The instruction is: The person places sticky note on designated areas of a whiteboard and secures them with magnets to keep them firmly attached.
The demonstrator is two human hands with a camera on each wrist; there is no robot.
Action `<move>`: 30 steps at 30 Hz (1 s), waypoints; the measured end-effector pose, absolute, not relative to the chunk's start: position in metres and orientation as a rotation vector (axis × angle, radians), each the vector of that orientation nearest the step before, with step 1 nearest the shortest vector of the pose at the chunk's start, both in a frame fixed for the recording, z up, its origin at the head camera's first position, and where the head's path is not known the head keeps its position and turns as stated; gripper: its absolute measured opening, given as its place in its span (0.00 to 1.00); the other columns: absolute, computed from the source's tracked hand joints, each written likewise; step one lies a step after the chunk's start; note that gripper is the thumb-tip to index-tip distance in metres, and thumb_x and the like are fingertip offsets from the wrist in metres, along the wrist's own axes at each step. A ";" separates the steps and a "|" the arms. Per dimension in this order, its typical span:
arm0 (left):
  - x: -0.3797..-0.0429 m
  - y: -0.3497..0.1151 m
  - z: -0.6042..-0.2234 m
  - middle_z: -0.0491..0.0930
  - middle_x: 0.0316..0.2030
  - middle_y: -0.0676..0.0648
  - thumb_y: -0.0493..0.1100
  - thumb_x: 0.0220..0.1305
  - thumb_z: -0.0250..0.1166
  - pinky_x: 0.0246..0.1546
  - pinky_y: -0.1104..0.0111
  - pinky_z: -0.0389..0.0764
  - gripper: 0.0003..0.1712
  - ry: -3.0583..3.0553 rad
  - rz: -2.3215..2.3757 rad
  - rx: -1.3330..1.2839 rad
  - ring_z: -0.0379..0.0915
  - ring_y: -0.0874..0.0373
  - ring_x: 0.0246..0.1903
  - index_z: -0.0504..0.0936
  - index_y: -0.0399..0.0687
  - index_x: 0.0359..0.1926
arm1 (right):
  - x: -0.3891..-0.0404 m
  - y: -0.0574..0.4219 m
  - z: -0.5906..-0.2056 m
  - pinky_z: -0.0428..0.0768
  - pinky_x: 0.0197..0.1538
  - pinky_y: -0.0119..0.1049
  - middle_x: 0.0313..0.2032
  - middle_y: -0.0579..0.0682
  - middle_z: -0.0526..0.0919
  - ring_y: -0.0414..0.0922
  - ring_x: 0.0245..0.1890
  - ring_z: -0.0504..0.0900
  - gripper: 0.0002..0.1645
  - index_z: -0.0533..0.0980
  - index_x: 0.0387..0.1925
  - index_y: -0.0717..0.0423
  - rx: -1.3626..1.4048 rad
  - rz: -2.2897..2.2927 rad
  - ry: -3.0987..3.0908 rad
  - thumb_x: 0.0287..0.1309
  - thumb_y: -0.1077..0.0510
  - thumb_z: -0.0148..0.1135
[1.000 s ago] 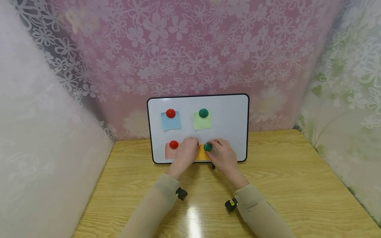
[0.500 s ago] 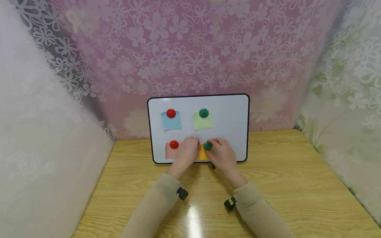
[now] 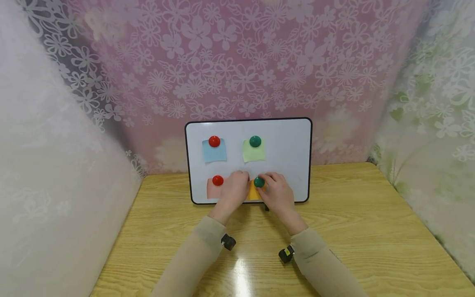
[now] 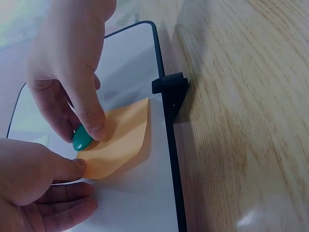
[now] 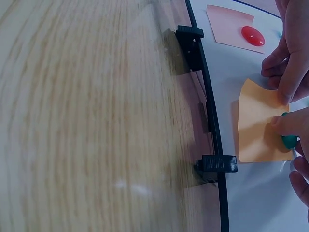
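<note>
An orange sticky note (image 4: 123, 137) lies against the lower part of a whiteboard (image 3: 283, 152). At its upper left corner my left hand (image 3: 235, 187) pinches the paper between thumb and fingers. My right hand (image 3: 277, 192) grips a round green magnet (image 3: 259, 182) between thumb and fingers, at the top edge of the orange note. In the right wrist view the thumb covers part of this magnet (image 5: 289, 139). Left of the hands, a pink sticky note (image 3: 213, 189) sits under a red magnet (image 3: 217, 180), partly hidden by my left hand.
Higher on the board, a red magnet (image 3: 214, 141) holds a blue note (image 3: 214, 153) and a green magnet (image 3: 255, 141) holds a light green note (image 3: 254, 154). Black clip-like feet (image 5: 216, 164) support the board's lower edge on the wooden table (image 3: 349, 214). A flowered backdrop (image 3: 241, 62) stands behind.
My right hand and the green magnet have shifted very slightly upward over the orange note. The left hand keeps its pinch on the note's corner.
</note>
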State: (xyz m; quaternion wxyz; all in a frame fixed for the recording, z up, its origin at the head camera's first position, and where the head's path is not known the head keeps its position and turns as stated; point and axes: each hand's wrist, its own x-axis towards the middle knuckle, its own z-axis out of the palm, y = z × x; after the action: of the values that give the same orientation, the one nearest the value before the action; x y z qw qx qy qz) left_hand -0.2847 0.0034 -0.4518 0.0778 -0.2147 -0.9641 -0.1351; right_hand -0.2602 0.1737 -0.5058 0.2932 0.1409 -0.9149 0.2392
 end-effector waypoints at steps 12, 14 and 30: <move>-0.284 0.002 -0.455 0.84 0.34 0.46 0.38 0.76 0.68 0.36 0.67 0.84 0.05 -2.851 -0.437 -0.637 0.82 0.53 0.35 0.87 0.42 0.40 | -0.259 0.174 -0.507 0.87 0.46 0.50 0.51 0.56 0.84 0.58 0.51 0.82 0.25 0.86 0.55 0.57 0.397 0.636 -2.383 0.57 0.57 0.84; -0.283 0.001 -0.457 0.84 0.33 0.46 0.38 0.76 0.68 0.36 0.67 0.84 0.05 -2.837 -0.446 -0.633 0.81 0.52 0.34 0.87 0.42 0.39 | -0.258 0.174 -0.508 0.87 0.46 0.51 0.51 0.56 0.84 0.58 0.52 0.82 0.25 0.86 0.55 0.58 0.399 0.640 -2.376 0.57 0.57 0.84; -0.252 -0.026 -0.475 0.85 0.53 0.44 0.45 0.74 0.71 0.55 0.60 0.84 0.18 -2.688 -0.601 -0.738 0.82 0.49 0.52 0.85 0.41 0.59 | -0.232 0.202 -0.503 0.85 0.51 0.53 0.52 0.57 0.85 0.59 0.53 0.83 0.23 0.86 0.56 0.59 0.481 0.609 -2.403 0.64 0.53 0.78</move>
State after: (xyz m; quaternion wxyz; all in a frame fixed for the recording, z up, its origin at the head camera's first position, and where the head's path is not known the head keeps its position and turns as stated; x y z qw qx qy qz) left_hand -0.2516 -0.0262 -0.4748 0.1447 -0.2561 -0.9328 -0.2085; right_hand -0.2317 0.2023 -0.5031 0.3033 0.1815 -0.9067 0.2300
